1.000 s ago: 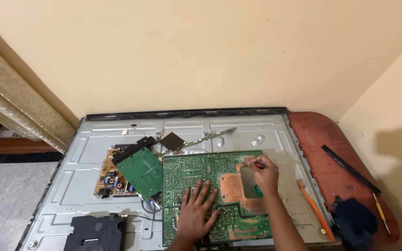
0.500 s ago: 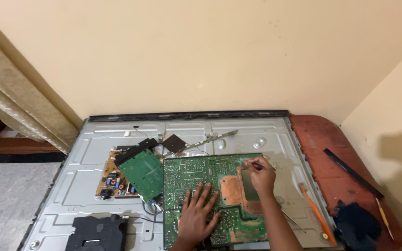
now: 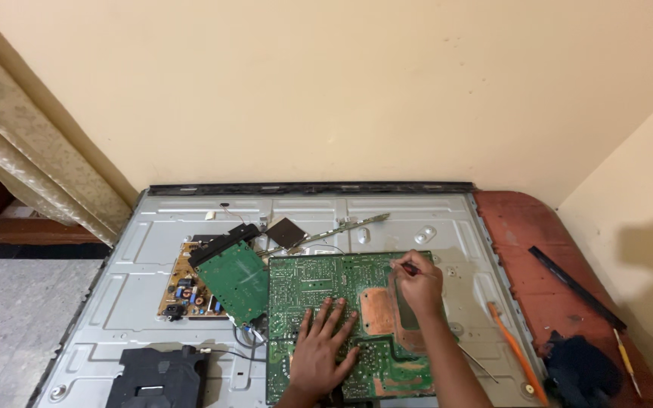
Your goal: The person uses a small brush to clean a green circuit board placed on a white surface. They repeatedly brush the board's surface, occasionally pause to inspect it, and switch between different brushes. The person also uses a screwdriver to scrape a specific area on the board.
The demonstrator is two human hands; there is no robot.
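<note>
A large green circuit board [image 3: 319, 283] with copper patches lies solder side up on the grey metal back panel [image 3: 153, 302] of a flat screen. My left hand [image 3: 320, 349] presses flat on the board's lower middle, fingers spread. My right hand [image 3: 419, 285] is closed around a thin dark tool [image 3: 404, 267], whose tip touches the board near its upper right corner. A smaller green board [image 3: 234, 281] leans tilted over a tan power board [image 3: 181, 285] to the left.
A black speaker module [image 3: 159, 378] sits at the panel's lower left. An orange pry tool [image 3: 514, 349], a black strip [image 3: 574, 287], a dark cloth [image 3: 583, 370] and a thin yellow-handled tool [image 3: 626, 363] lie at the right on the reddish table [image 3: 523, 227]. Curtain at left.
The camera has shifted slightly, so the scene sits a little lower in view. Both hands stay in the same places on the board.
</note>
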